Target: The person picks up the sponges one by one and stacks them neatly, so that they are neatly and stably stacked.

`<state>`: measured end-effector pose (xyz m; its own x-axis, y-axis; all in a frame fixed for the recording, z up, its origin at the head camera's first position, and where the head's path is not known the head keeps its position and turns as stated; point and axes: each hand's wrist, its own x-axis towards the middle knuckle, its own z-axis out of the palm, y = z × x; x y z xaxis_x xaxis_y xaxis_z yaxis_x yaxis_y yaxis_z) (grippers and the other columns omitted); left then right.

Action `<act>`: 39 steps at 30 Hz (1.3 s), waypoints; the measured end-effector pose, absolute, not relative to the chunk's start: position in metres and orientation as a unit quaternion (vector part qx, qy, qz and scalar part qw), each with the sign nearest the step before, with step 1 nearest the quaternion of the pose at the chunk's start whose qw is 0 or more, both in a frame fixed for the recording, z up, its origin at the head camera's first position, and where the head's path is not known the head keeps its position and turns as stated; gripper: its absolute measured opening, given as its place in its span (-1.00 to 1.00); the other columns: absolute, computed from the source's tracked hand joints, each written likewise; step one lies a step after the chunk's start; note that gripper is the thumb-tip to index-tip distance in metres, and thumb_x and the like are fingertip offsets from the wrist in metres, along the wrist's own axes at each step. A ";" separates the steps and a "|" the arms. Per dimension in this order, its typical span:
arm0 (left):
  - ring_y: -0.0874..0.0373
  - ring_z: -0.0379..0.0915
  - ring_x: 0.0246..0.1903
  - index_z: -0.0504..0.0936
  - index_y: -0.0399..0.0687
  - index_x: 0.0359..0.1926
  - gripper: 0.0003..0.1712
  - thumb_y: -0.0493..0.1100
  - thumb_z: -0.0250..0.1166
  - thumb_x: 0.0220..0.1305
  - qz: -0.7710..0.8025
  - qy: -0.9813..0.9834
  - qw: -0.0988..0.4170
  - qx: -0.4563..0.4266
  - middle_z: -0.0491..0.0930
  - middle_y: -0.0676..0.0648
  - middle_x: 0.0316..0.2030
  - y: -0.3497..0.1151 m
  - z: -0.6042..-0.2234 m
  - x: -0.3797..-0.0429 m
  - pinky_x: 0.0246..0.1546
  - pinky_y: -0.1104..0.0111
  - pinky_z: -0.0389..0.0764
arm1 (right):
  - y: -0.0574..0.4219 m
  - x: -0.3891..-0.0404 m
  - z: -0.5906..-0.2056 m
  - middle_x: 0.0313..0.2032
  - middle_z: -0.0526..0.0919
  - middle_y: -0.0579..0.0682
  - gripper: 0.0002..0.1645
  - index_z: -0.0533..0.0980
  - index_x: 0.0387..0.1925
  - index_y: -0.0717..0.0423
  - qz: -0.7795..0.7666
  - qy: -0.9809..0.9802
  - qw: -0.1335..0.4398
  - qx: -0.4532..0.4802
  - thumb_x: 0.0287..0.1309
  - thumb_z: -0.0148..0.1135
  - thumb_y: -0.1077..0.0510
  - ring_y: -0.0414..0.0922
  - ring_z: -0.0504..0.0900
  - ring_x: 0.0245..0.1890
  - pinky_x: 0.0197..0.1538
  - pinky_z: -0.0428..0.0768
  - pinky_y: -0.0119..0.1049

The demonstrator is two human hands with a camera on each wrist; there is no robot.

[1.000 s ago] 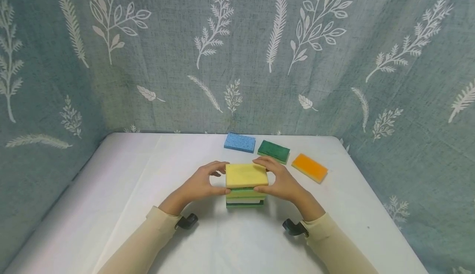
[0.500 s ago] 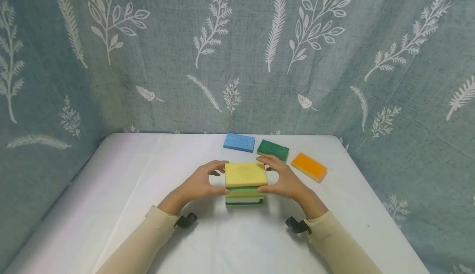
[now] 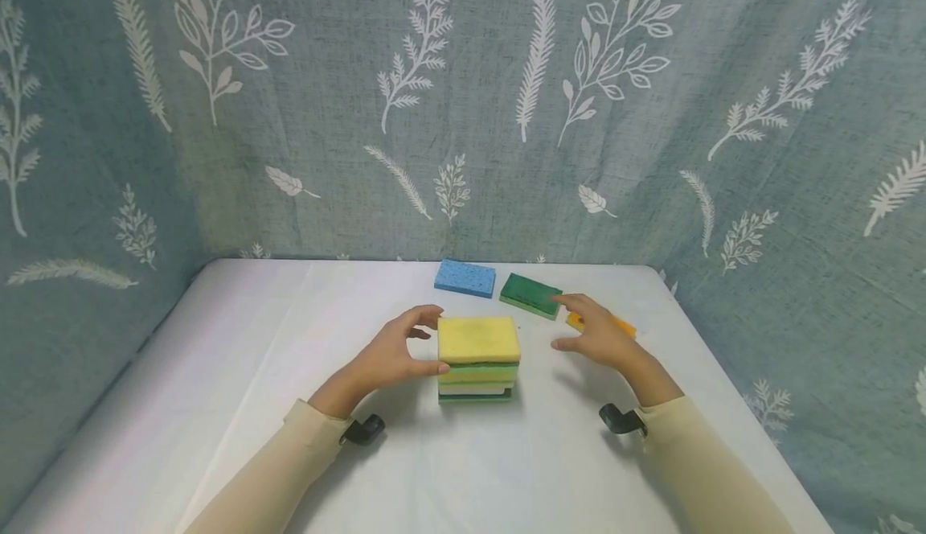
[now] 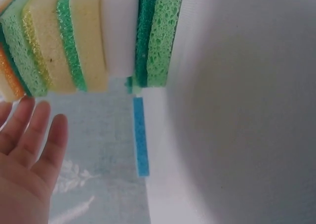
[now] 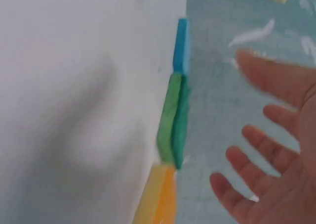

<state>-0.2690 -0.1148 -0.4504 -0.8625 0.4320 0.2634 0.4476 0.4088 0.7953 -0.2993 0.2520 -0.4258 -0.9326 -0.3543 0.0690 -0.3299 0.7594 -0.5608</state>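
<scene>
A neat stack of rectangular cellulose-and-foam sponges [image 3: 477, 375], capped by a yellow block [image 3: 478, 339], stands upright on the white-covered table [image 3: 289, 309], midway between its left and right edges. The left hand [image 3: 391, 355] is spread in a loose C at the stack's left end, its thumb at the near left corner and its fingers at the far left; in its wrist view the fingertips meet the upper layers. The right hand [image 3: 606, 339] is spread too, thumb well away from fingers, and holds nothing. It hangs over part of a flat orange-topped sponge with a yellowish base [image 3: 624, 327], toward the table's far right corner. Just beside that lies a dark green scourer-topped sponge [image 3: 530, 294], and left of it, near the table's far edge, a speckled blue sponge [image 3: 465, 277].

All should be very light, with springy, grippy bodies that dent under a squeeze and hardly break. A loose one is best pinched gently across its narrow width, thumb on the near long side. The tall stack probably shifts easily, so light, even contact at its corners seems wiser than a hard push.
</scene>
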 end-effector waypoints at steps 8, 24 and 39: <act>0.00 0.41 0.09 0.37 -0.08 0.32 -0.03 0.13 0.57 -0.09 -0.481 -0.836 -0.002 -0.264 0.48 0.00 0.07 -0.116 -0.450 -0.268 0.12 -0.01 0.46 | 0.292 -0.322 -0.439 0.27 0.37 0.27 -0.23 0.38 0.30 0.20 -0.252 0.961 -0.006 -0.112 0.07 0.43 0.08 0.27 0.30 0.26 0.29 0.18 0.27; 0.10 0.41 0.08 0.37 -0.06 0.33 -0.09 0.11 0.52 0.00 -0.465 -0.837 0.019 -0.289 0.49 0.02 0.06 -0.114 -0.452 -0.269 0.11 0.08 0.48 | 0.322 -0.338 -0.459 0.29 0.27 0.37 -0.17 0.31 0.33 0.28 -0.236 0.969 0.077 0.003 0.06 0.42 0.12 0.32 0.25 0.27 0.30 0.18 0.25; 0.06 0.42 0.08 0.36 -0.01 0.34 -0.07 0.14 0.52 -0.01 -0.462 -0.841 0.019 -0.282 0.49 0.01 0.06 -0.116 -0.453 -0.268 0.12 0.08 0.47 | 0.323 -0.341 -0.450 0.28 0.31 0.37 -0.21 0.30 0.33 0.31 -0.241 0.968 0.069 -0.027 0.09 0.35 0.18 0.31 0.26 0.27 0.30 0.18 0.25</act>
<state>-0.2678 -0.1159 -0.4527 -0.8403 0.4567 0.2921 0.4913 0.4136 0.7665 -0.3407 0.3234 -0.4498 -0.9891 -0.0856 -0.1199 -0.0196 0.8828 -0.4694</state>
